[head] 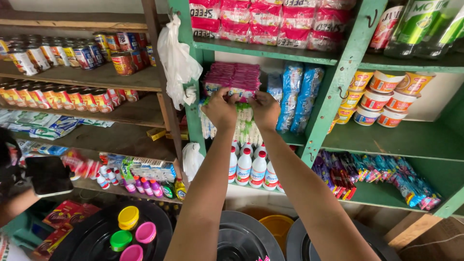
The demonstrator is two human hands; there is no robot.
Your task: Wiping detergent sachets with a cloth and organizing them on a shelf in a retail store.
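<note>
— Sachet strips [245, 121]: what do they look like?

— Thin hanging strips of small packets joined end to end, white with green and a little red print. They fall in a bunch from the front edge of the green shelf [270, 53], in the narrow bay between the two green uprights, and reach down towards the white bottles with red caps [251, 166] standing on the board below.

— And the hands?

— Both are raised to the top of the bunch. The left hand [220, 108] is curled nearly closed, fingertips pinching the upper end of the strips. The right hand [266, 108] sits just beside it, also curled tight, thumb and fingers gripping the same upper end. The knuckles of the two hands almost touch.

— What hangs near them?

— Pink packets [232, 77] are stacked right behind the hands, and blue packs [297, 96] hang just to the right. A white plastic bag [176, 60] hangs on the left upright.

— Anything else around?

— Tins [63, 99] line the wooden shelves at the left, and tubs [382, 96] stand on the green shelf at the right. At the left edge another person's hand holds a dark phone [48, 175].
</note>
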